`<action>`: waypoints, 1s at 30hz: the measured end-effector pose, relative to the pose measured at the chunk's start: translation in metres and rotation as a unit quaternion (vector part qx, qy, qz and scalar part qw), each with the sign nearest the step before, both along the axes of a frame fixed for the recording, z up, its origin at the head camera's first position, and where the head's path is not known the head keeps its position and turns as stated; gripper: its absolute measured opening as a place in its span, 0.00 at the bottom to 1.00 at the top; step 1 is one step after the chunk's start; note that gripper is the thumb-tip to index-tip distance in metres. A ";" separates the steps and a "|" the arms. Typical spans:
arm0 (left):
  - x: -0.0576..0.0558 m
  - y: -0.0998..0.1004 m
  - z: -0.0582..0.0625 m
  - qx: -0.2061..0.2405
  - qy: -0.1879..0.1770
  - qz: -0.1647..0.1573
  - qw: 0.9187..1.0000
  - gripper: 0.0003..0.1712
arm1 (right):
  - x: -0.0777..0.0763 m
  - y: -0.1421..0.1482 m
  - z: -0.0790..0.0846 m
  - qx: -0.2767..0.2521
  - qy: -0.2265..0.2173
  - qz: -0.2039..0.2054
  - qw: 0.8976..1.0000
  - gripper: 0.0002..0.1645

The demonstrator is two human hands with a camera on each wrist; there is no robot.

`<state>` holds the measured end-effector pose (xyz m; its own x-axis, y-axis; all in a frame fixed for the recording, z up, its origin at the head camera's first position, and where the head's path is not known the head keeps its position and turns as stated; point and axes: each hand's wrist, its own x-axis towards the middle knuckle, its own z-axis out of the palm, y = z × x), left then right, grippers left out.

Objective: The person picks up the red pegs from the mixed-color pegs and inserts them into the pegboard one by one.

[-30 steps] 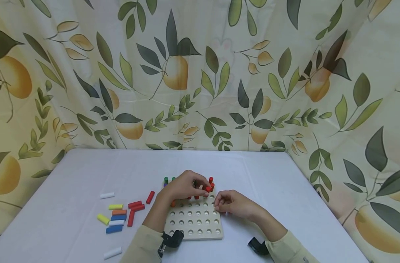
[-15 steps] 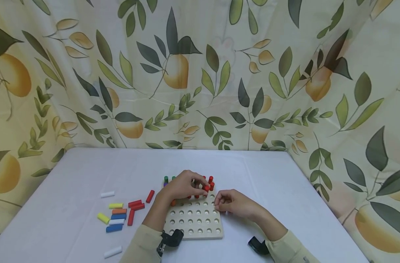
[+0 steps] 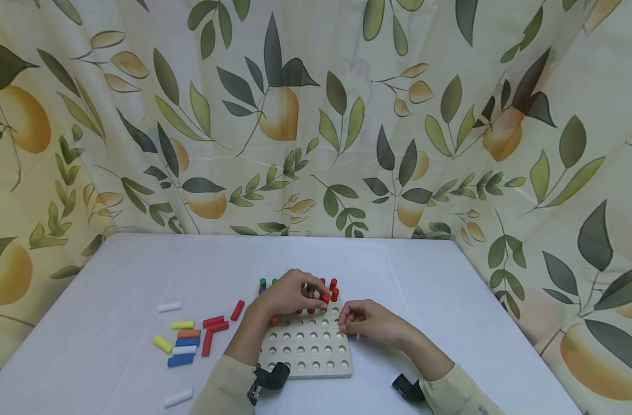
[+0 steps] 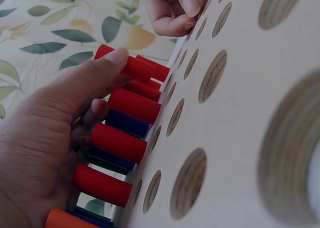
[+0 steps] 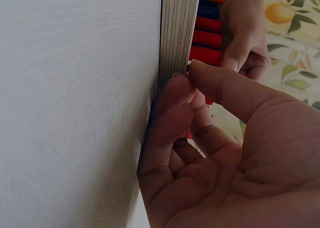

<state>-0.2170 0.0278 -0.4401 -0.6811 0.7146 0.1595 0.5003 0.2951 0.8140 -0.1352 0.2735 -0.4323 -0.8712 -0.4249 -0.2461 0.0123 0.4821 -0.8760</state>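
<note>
My left hand (image 3: 291,293) pinches a red peg (image 3: 325,298) between thumb and fingers, over the right part of the wooden pegboard (image 3: 307,342). In the left wrist view this red peg (image 4: 137,67) sits at the thumb tip; whether its lower end is in a hole is hidden. Beside it, a row of upright red pegs (image 4: 119,143) and an orange peg (image 4: 70,220) stand in the board, with blue and green ones behind. My right hand (image 3: 373,323) grips the board's right edge, its thumb by the top face and curled fingers against the layered side (image 5: 179,32).
Left of the board lie loose pegs: several red (image 3: 213,321), yellow (image 3: 183,325), orange (image 3: 188,334), blue (image 3: 180,361) and white (image 3: 179,398). Two more red pegs (image 3: 334,283) stand at the board's far right corner. A leaf-patterned curtain (image 3: 316,144) hangs behind the white table (image 3: 399,271).
The pinched red peg has shifted very slightly left, the left hand staying almost in place. My right hand keeps its place at the board's edge.
</note>
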 end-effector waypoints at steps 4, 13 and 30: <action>0.000 0.000 0.000 -0.001 0.003 0.000 1.000 0.09 | 0.001 0.000 0.000 -0.001 0.001 0.001 1.000 0.04; 0.001 0.000 0.000 -0.005 0.019 -0.002 1.000 0.10 | 0.001 0.001 0.000 -0.002 0.003 0.003 1.000 0.04; 0.002 0.004 -0.001 -0.051 0.050 0.003 0.997 0.10 | 0.000 0.001 -0.002 -0.010 0.001 0.006 1.000 0.03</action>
<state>-0.2145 0.0316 -0.4407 -0.6695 0.7268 0.1534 0.5753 0.3767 0.7260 -0.1355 0.2748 -0.4346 -0.8661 -0.4406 -0.2361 0.0048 0.4651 -0.8853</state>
